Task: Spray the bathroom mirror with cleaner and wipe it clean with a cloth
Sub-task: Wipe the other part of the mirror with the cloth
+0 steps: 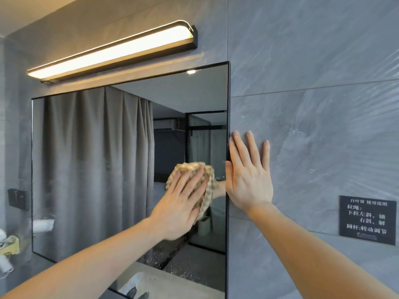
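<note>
A black-framed mirror (90, 165) hangs on the grey tiled wall and reflects grey curtains. My left hand (181, 201) lies flat with straight fingers on a beige, bumpy cloth (208, 180), pressing it against the glass near the mirror's right side. My right hand (248, 175) rests flat on the wall tile, fingers spread, with its thumb edge along the mirror's right frame. Droplets or spray marks speckle the lower part of the glass below my left hand. No spray bottle is in view.
A lit bar lamp (116, 50) is mounted above the mirror. A black sign (368, 220) with white text is fixed on the wall at the right. A black wall fitting (18, 198) and some fixtures sit at the far left.
</note>
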The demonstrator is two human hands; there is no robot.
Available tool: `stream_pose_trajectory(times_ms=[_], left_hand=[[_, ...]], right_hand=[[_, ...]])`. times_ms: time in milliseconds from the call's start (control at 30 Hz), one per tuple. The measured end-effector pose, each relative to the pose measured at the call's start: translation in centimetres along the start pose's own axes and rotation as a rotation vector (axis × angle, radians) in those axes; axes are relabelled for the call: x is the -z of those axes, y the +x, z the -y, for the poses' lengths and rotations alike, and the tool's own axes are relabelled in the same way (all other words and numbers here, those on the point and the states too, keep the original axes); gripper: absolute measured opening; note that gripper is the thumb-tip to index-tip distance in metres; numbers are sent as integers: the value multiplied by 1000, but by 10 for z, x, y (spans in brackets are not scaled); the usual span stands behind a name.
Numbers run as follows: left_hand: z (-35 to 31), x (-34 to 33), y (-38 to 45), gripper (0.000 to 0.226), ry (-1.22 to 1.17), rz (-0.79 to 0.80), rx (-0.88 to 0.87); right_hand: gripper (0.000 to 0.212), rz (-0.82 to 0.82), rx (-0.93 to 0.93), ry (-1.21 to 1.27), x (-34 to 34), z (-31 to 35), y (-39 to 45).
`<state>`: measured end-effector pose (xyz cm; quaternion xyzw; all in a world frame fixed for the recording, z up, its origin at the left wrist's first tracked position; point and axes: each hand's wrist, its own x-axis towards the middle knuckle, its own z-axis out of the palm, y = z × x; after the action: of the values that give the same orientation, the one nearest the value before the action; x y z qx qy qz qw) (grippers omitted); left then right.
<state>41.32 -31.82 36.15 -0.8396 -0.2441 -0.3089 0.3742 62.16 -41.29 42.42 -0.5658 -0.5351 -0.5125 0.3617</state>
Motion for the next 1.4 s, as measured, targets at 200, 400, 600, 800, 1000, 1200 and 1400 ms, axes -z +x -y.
stream_pose_trajectory(times_ms=[200,400,600,800,1000,1200,1400], left_hand=[[29,57,115,76,-150,-168,265],[46,88,171,74,-217,-221,354],[18,62,118,75,-215,-208,318],[-48,0,6,75,-89,-37,120],[-60,-20,-26,80,-38,69,-13],[-9,3,9,80,-42,-32,86],[57,3,42,73,-229,-173,465]], right_hand=[[61,-22,1,12,1,-1,0],[63,-5,15,14,1,-1,-1],[63,-5,35,48,3,-4,-1],[60,10,52,135,6,-6,-8],[66,58,234,153,-2,-18,-65],[71,53,233,69,-5,-15,-66],[68,67,219,1,-3,-12,-67]])
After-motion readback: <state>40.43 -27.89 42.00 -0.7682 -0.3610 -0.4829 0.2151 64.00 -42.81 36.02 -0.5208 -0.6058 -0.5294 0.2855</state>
